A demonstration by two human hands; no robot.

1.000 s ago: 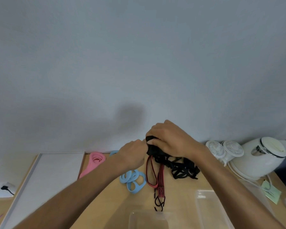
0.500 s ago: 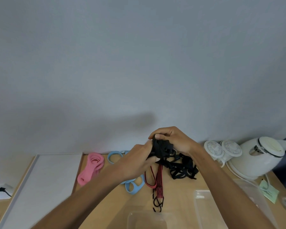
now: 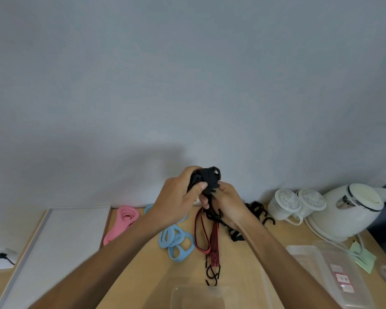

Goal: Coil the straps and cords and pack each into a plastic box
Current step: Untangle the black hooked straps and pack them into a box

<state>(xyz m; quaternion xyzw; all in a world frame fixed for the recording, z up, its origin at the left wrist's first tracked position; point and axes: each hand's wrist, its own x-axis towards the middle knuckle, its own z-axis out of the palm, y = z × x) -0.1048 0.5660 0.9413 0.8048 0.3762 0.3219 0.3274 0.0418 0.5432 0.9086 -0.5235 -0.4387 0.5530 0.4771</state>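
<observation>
A bundled black strap is held up above the wooden table. My left hand grips the bundle, thumb across its front. My right hand holds the strap just below, and its tail hangs to a black tangle with hooks on the table. A red-and-black bungee cord lies beneath, hooks toward me. Blue straps and a pink strap lie to the left. A clear plastic box sits at the near edge.
More clear boxes stand at the near right. A white kettle and two lidded white cups stand at the back right, with a green note. A white board lies on the left.
The black bundle has been lifted higher and turned. My left hand now wraps the bundle from the left, and my right hand has dropped from on top to below it.
</observation>
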